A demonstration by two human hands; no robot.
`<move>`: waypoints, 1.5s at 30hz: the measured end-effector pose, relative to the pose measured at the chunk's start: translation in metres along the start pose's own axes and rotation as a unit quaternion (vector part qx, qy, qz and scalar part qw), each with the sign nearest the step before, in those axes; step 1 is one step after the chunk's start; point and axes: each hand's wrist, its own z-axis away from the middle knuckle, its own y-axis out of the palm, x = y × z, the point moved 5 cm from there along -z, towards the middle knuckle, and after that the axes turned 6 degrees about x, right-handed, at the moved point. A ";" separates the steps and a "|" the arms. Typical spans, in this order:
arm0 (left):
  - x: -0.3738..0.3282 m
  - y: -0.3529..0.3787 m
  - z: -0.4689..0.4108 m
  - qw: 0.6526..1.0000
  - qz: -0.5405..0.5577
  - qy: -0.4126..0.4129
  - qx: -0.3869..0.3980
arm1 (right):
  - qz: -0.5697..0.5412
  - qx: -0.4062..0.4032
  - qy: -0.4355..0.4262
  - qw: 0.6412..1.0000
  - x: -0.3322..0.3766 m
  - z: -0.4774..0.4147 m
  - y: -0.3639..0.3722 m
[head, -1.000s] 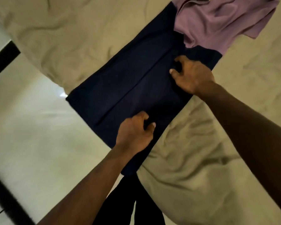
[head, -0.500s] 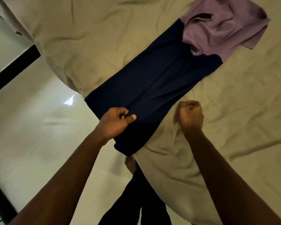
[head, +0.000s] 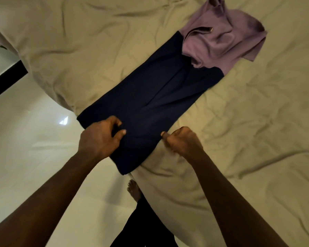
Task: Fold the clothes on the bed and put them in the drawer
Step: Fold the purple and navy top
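A dark navy garment lies folded into a long strip on the bed, its near end hanging over the bed's edge. My left hand pinches that near end on its left side between thumb and fingers. My right hand is curled at the strip's right edge, thumb tip touching the fabric; its grip on the cloth is not plain. A crumpled purple shirt lies on the strip's far end.
The bed is covered with a wrinkled beige sheet. A glossy pale floor lies to the left, with a dark strip at the far left. My bare foot stands by the bed's edge.
My right hand came back from the far part of the strip to its near right edge. My left hand shifted to the near left side and pinched the fabric.
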 end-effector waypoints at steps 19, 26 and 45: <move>-0.045 0.013 -0.057 0.994 -0.052 0.041 0.090 | -0.063 -0.275 -0.119 0.952 0.152 -0.154 -0.221; -0.035 0.003 -0.063 0.993 -0.015 0.023 0.112 | -0.206 -0.169 -0.184 0.946 0.164 -0.157 -0.207; -0.174 -0.050 -0.161 0.981 0.134 0.132 -0.036 | -0.053 -0.449 -0.249 0.856 0.061 -0.096 -0.157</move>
